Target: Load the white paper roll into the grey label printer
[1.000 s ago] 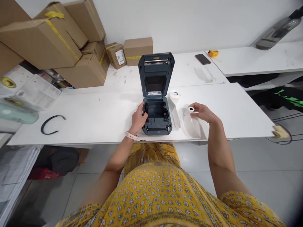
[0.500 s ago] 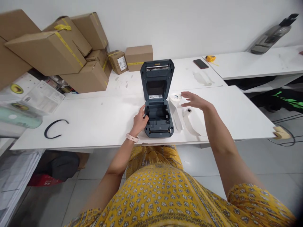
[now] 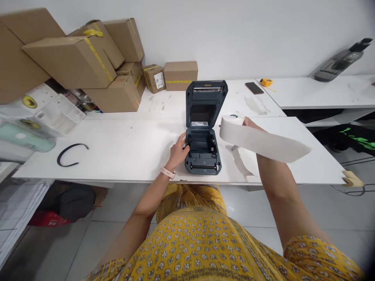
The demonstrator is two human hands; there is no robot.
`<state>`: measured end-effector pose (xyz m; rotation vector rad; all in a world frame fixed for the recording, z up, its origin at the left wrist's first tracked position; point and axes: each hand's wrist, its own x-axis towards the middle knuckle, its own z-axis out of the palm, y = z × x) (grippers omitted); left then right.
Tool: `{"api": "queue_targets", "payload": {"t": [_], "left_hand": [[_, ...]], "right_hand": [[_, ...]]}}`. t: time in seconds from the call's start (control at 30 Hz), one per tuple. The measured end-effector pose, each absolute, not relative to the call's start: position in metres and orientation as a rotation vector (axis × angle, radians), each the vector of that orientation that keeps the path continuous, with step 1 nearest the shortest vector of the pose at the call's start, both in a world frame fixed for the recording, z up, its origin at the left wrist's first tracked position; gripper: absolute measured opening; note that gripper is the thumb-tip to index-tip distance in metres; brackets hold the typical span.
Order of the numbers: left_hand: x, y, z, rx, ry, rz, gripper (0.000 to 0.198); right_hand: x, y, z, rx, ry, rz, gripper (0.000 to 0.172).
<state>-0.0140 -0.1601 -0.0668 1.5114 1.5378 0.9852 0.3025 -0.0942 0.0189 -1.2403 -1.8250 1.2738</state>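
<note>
A dark grey label printer (image 3: pixel 202 159) stands on the white table with its lid (image 3: pixel 202 104) raised and its inner bay bare. My left hand (image 3: pixel 178 151) grips the printer's left edge, the thumb on the rim. Right of the printer, my right hand (image 3: pixel 249 122) holds a white label roll (image 3: pixel 228 130) above the table. The roll's loose strip (image 3: pixel 269 144) hangs out to the right across my forearm. Below it lies another white paper strip (image 3: pixel 241 162); the small roll at its end is mostly hidden.
Cardboard boxes (image 3: pixel 70 60) are stacked at the back left, with a smaller box (image 3: pixel 181 76) behind the printer. A black headband (image 3: pixel 68 150) lies on the left. Farther back right are a phone (image 3: pixel 254 88), a yellow tape measure (image 3: pixel 266 82) and a dark bottle (image 3: pixel 336 64).
My right hand has taken hold of the larger label roll and lifted it off the table, its strip now swinging rightward. My left hand stays at the printer. The view has shifted slightly.
</note>
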Motion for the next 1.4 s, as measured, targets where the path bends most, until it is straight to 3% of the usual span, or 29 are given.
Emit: {"api": "queue_targets", "payload": {"t": [0.13,0.27,0.57,0.8,0.9,1.0,1.13,1.3,1.4], "left_hand": [[-0.019,-0.155,-0.077,1.386,1.392,1.078,0.073],[-0.020,-0.157,-0.077,1.372,1.396,1.062,0.076],[-0.018,-0.161,-0.072,1.432,1.430,1.058,0.068],[-0.015,-0.162,-0.078,1.476,1.468,1.097,0.054],[-0.015,-0.161,-0.081,1.479,1.479,1.093,0.052],[-0.015,-0.159,-0.083,1.474,1.466,1.087,0.052],[-0.016,-0.159,-0.083,1.461,1.446,1.087,0.055],[-0.017,-0.165,-0.081,1.349,1.444,1.106,0.067],[-0.014,-0.169,-0.085,1.298,1.446,1.136,0.068]], "right_hand": [[0.245,-0.098,0.045,-1.072,-2.291,1.202,0.066],[0.198,-0.082,0.038,-1.029,-2.813,0.956,0.070],[0.181,-0.071,-0.002,-1.300,-3.036,0.725,0.085],[0.180,-0.078,-0.011,-1.350,-3.003,0.552,0.091],[0.193,-0.086,0.009,-1.161,-2.880,0.619,0.072],[0.207,-0.084,0.046,-0.878,-2.417,0.538,0.050],[0.212,-0.045,0.083,-0.852,-1.819,0.203,0.055],[0.206,0.005,0.081,-0.868,-1.899,0.262,0.077],[0.204,-0.023,0.070,-0.900,-1.867,0.263,0.076]]}}
